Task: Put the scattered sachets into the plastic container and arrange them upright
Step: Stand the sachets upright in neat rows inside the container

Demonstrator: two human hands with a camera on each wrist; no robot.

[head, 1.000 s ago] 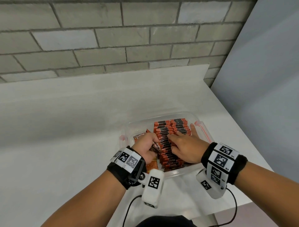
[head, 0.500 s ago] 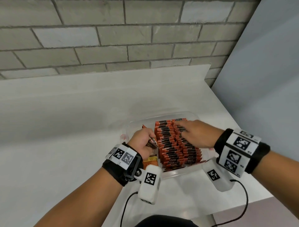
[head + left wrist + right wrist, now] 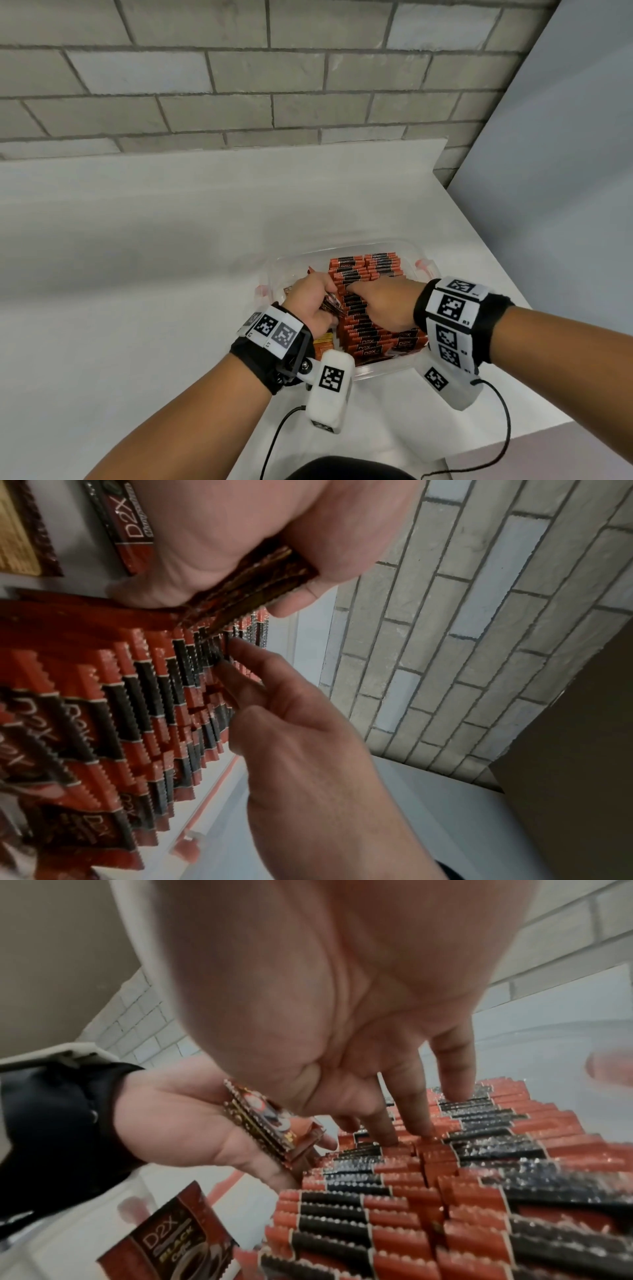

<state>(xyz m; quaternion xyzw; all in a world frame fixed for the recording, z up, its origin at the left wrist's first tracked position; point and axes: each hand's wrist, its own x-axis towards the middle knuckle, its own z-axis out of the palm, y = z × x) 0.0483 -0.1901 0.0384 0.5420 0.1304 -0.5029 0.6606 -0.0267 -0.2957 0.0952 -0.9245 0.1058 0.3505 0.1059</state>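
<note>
A clear plastic container point(image 3: 416, 251) on the white table holds two rows of red-and-black sachets point(image 3: 380, 265) standing upright. My left hand point(image 3: 313, 298) grips a small stack of sachets point(image 3: 251, 588) point(image 3: 263, 1123) at the left edge of the rows. My right hand point(image 3: 383, 301) lies over the rows with straight fingers point(image 3: 414, 1115) whose tips press between the sachet tops. One sachet point(image 3: 171, 1250) lies flat in the container's left part.
The white table point(image 3: 137, 274) runs to a grey brick wall point(image 3: 239, 85) behind. A grey panel point(image 3: 565, 171) stands to the right, close to the table's right edge. Wrist camera cables point(image 3: 503, 428) hang at the near edge.
My right hand went from the near end of the rows to the far right, then back left to the middle. My left hand kept its stack and shifted slightly toward the far end.
</note>
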